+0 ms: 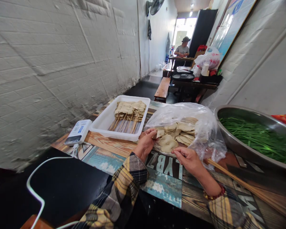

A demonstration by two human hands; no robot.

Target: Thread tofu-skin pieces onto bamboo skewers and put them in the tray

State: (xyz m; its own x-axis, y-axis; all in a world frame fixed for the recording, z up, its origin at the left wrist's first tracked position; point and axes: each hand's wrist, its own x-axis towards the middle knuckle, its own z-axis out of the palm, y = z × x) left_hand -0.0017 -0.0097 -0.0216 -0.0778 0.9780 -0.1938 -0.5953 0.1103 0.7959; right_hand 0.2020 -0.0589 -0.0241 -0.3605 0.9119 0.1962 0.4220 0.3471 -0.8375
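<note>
My left hand (pixel 146 143) is closed on a pale flat tofu-skin piece (pixel 160 132) at the mouth of a clear plastic bag (pixel 193 116). The bag holds a pile of such pieces (pixel 178 133). My right hand (pixel 189 159) rests just in front of the pile, fingers curled together; what they pinch is too small to make out. A white tray (pixel 105 122) to the left holds skewered tofu pieces (pixel 129 109) on bamboo sticks.
Loose bamboo skewers (pixel 250 187) lie at the right. A steel basin (pixel 228 140) holds green chives (pixel 259 138). A power bank (pixel 78 132) with a white cable (pixel 35 187) sits by the brick wall. Further down the aisle stand a bench (pixel 162 88), tables and a seated person (pixel 182 48).
</note>
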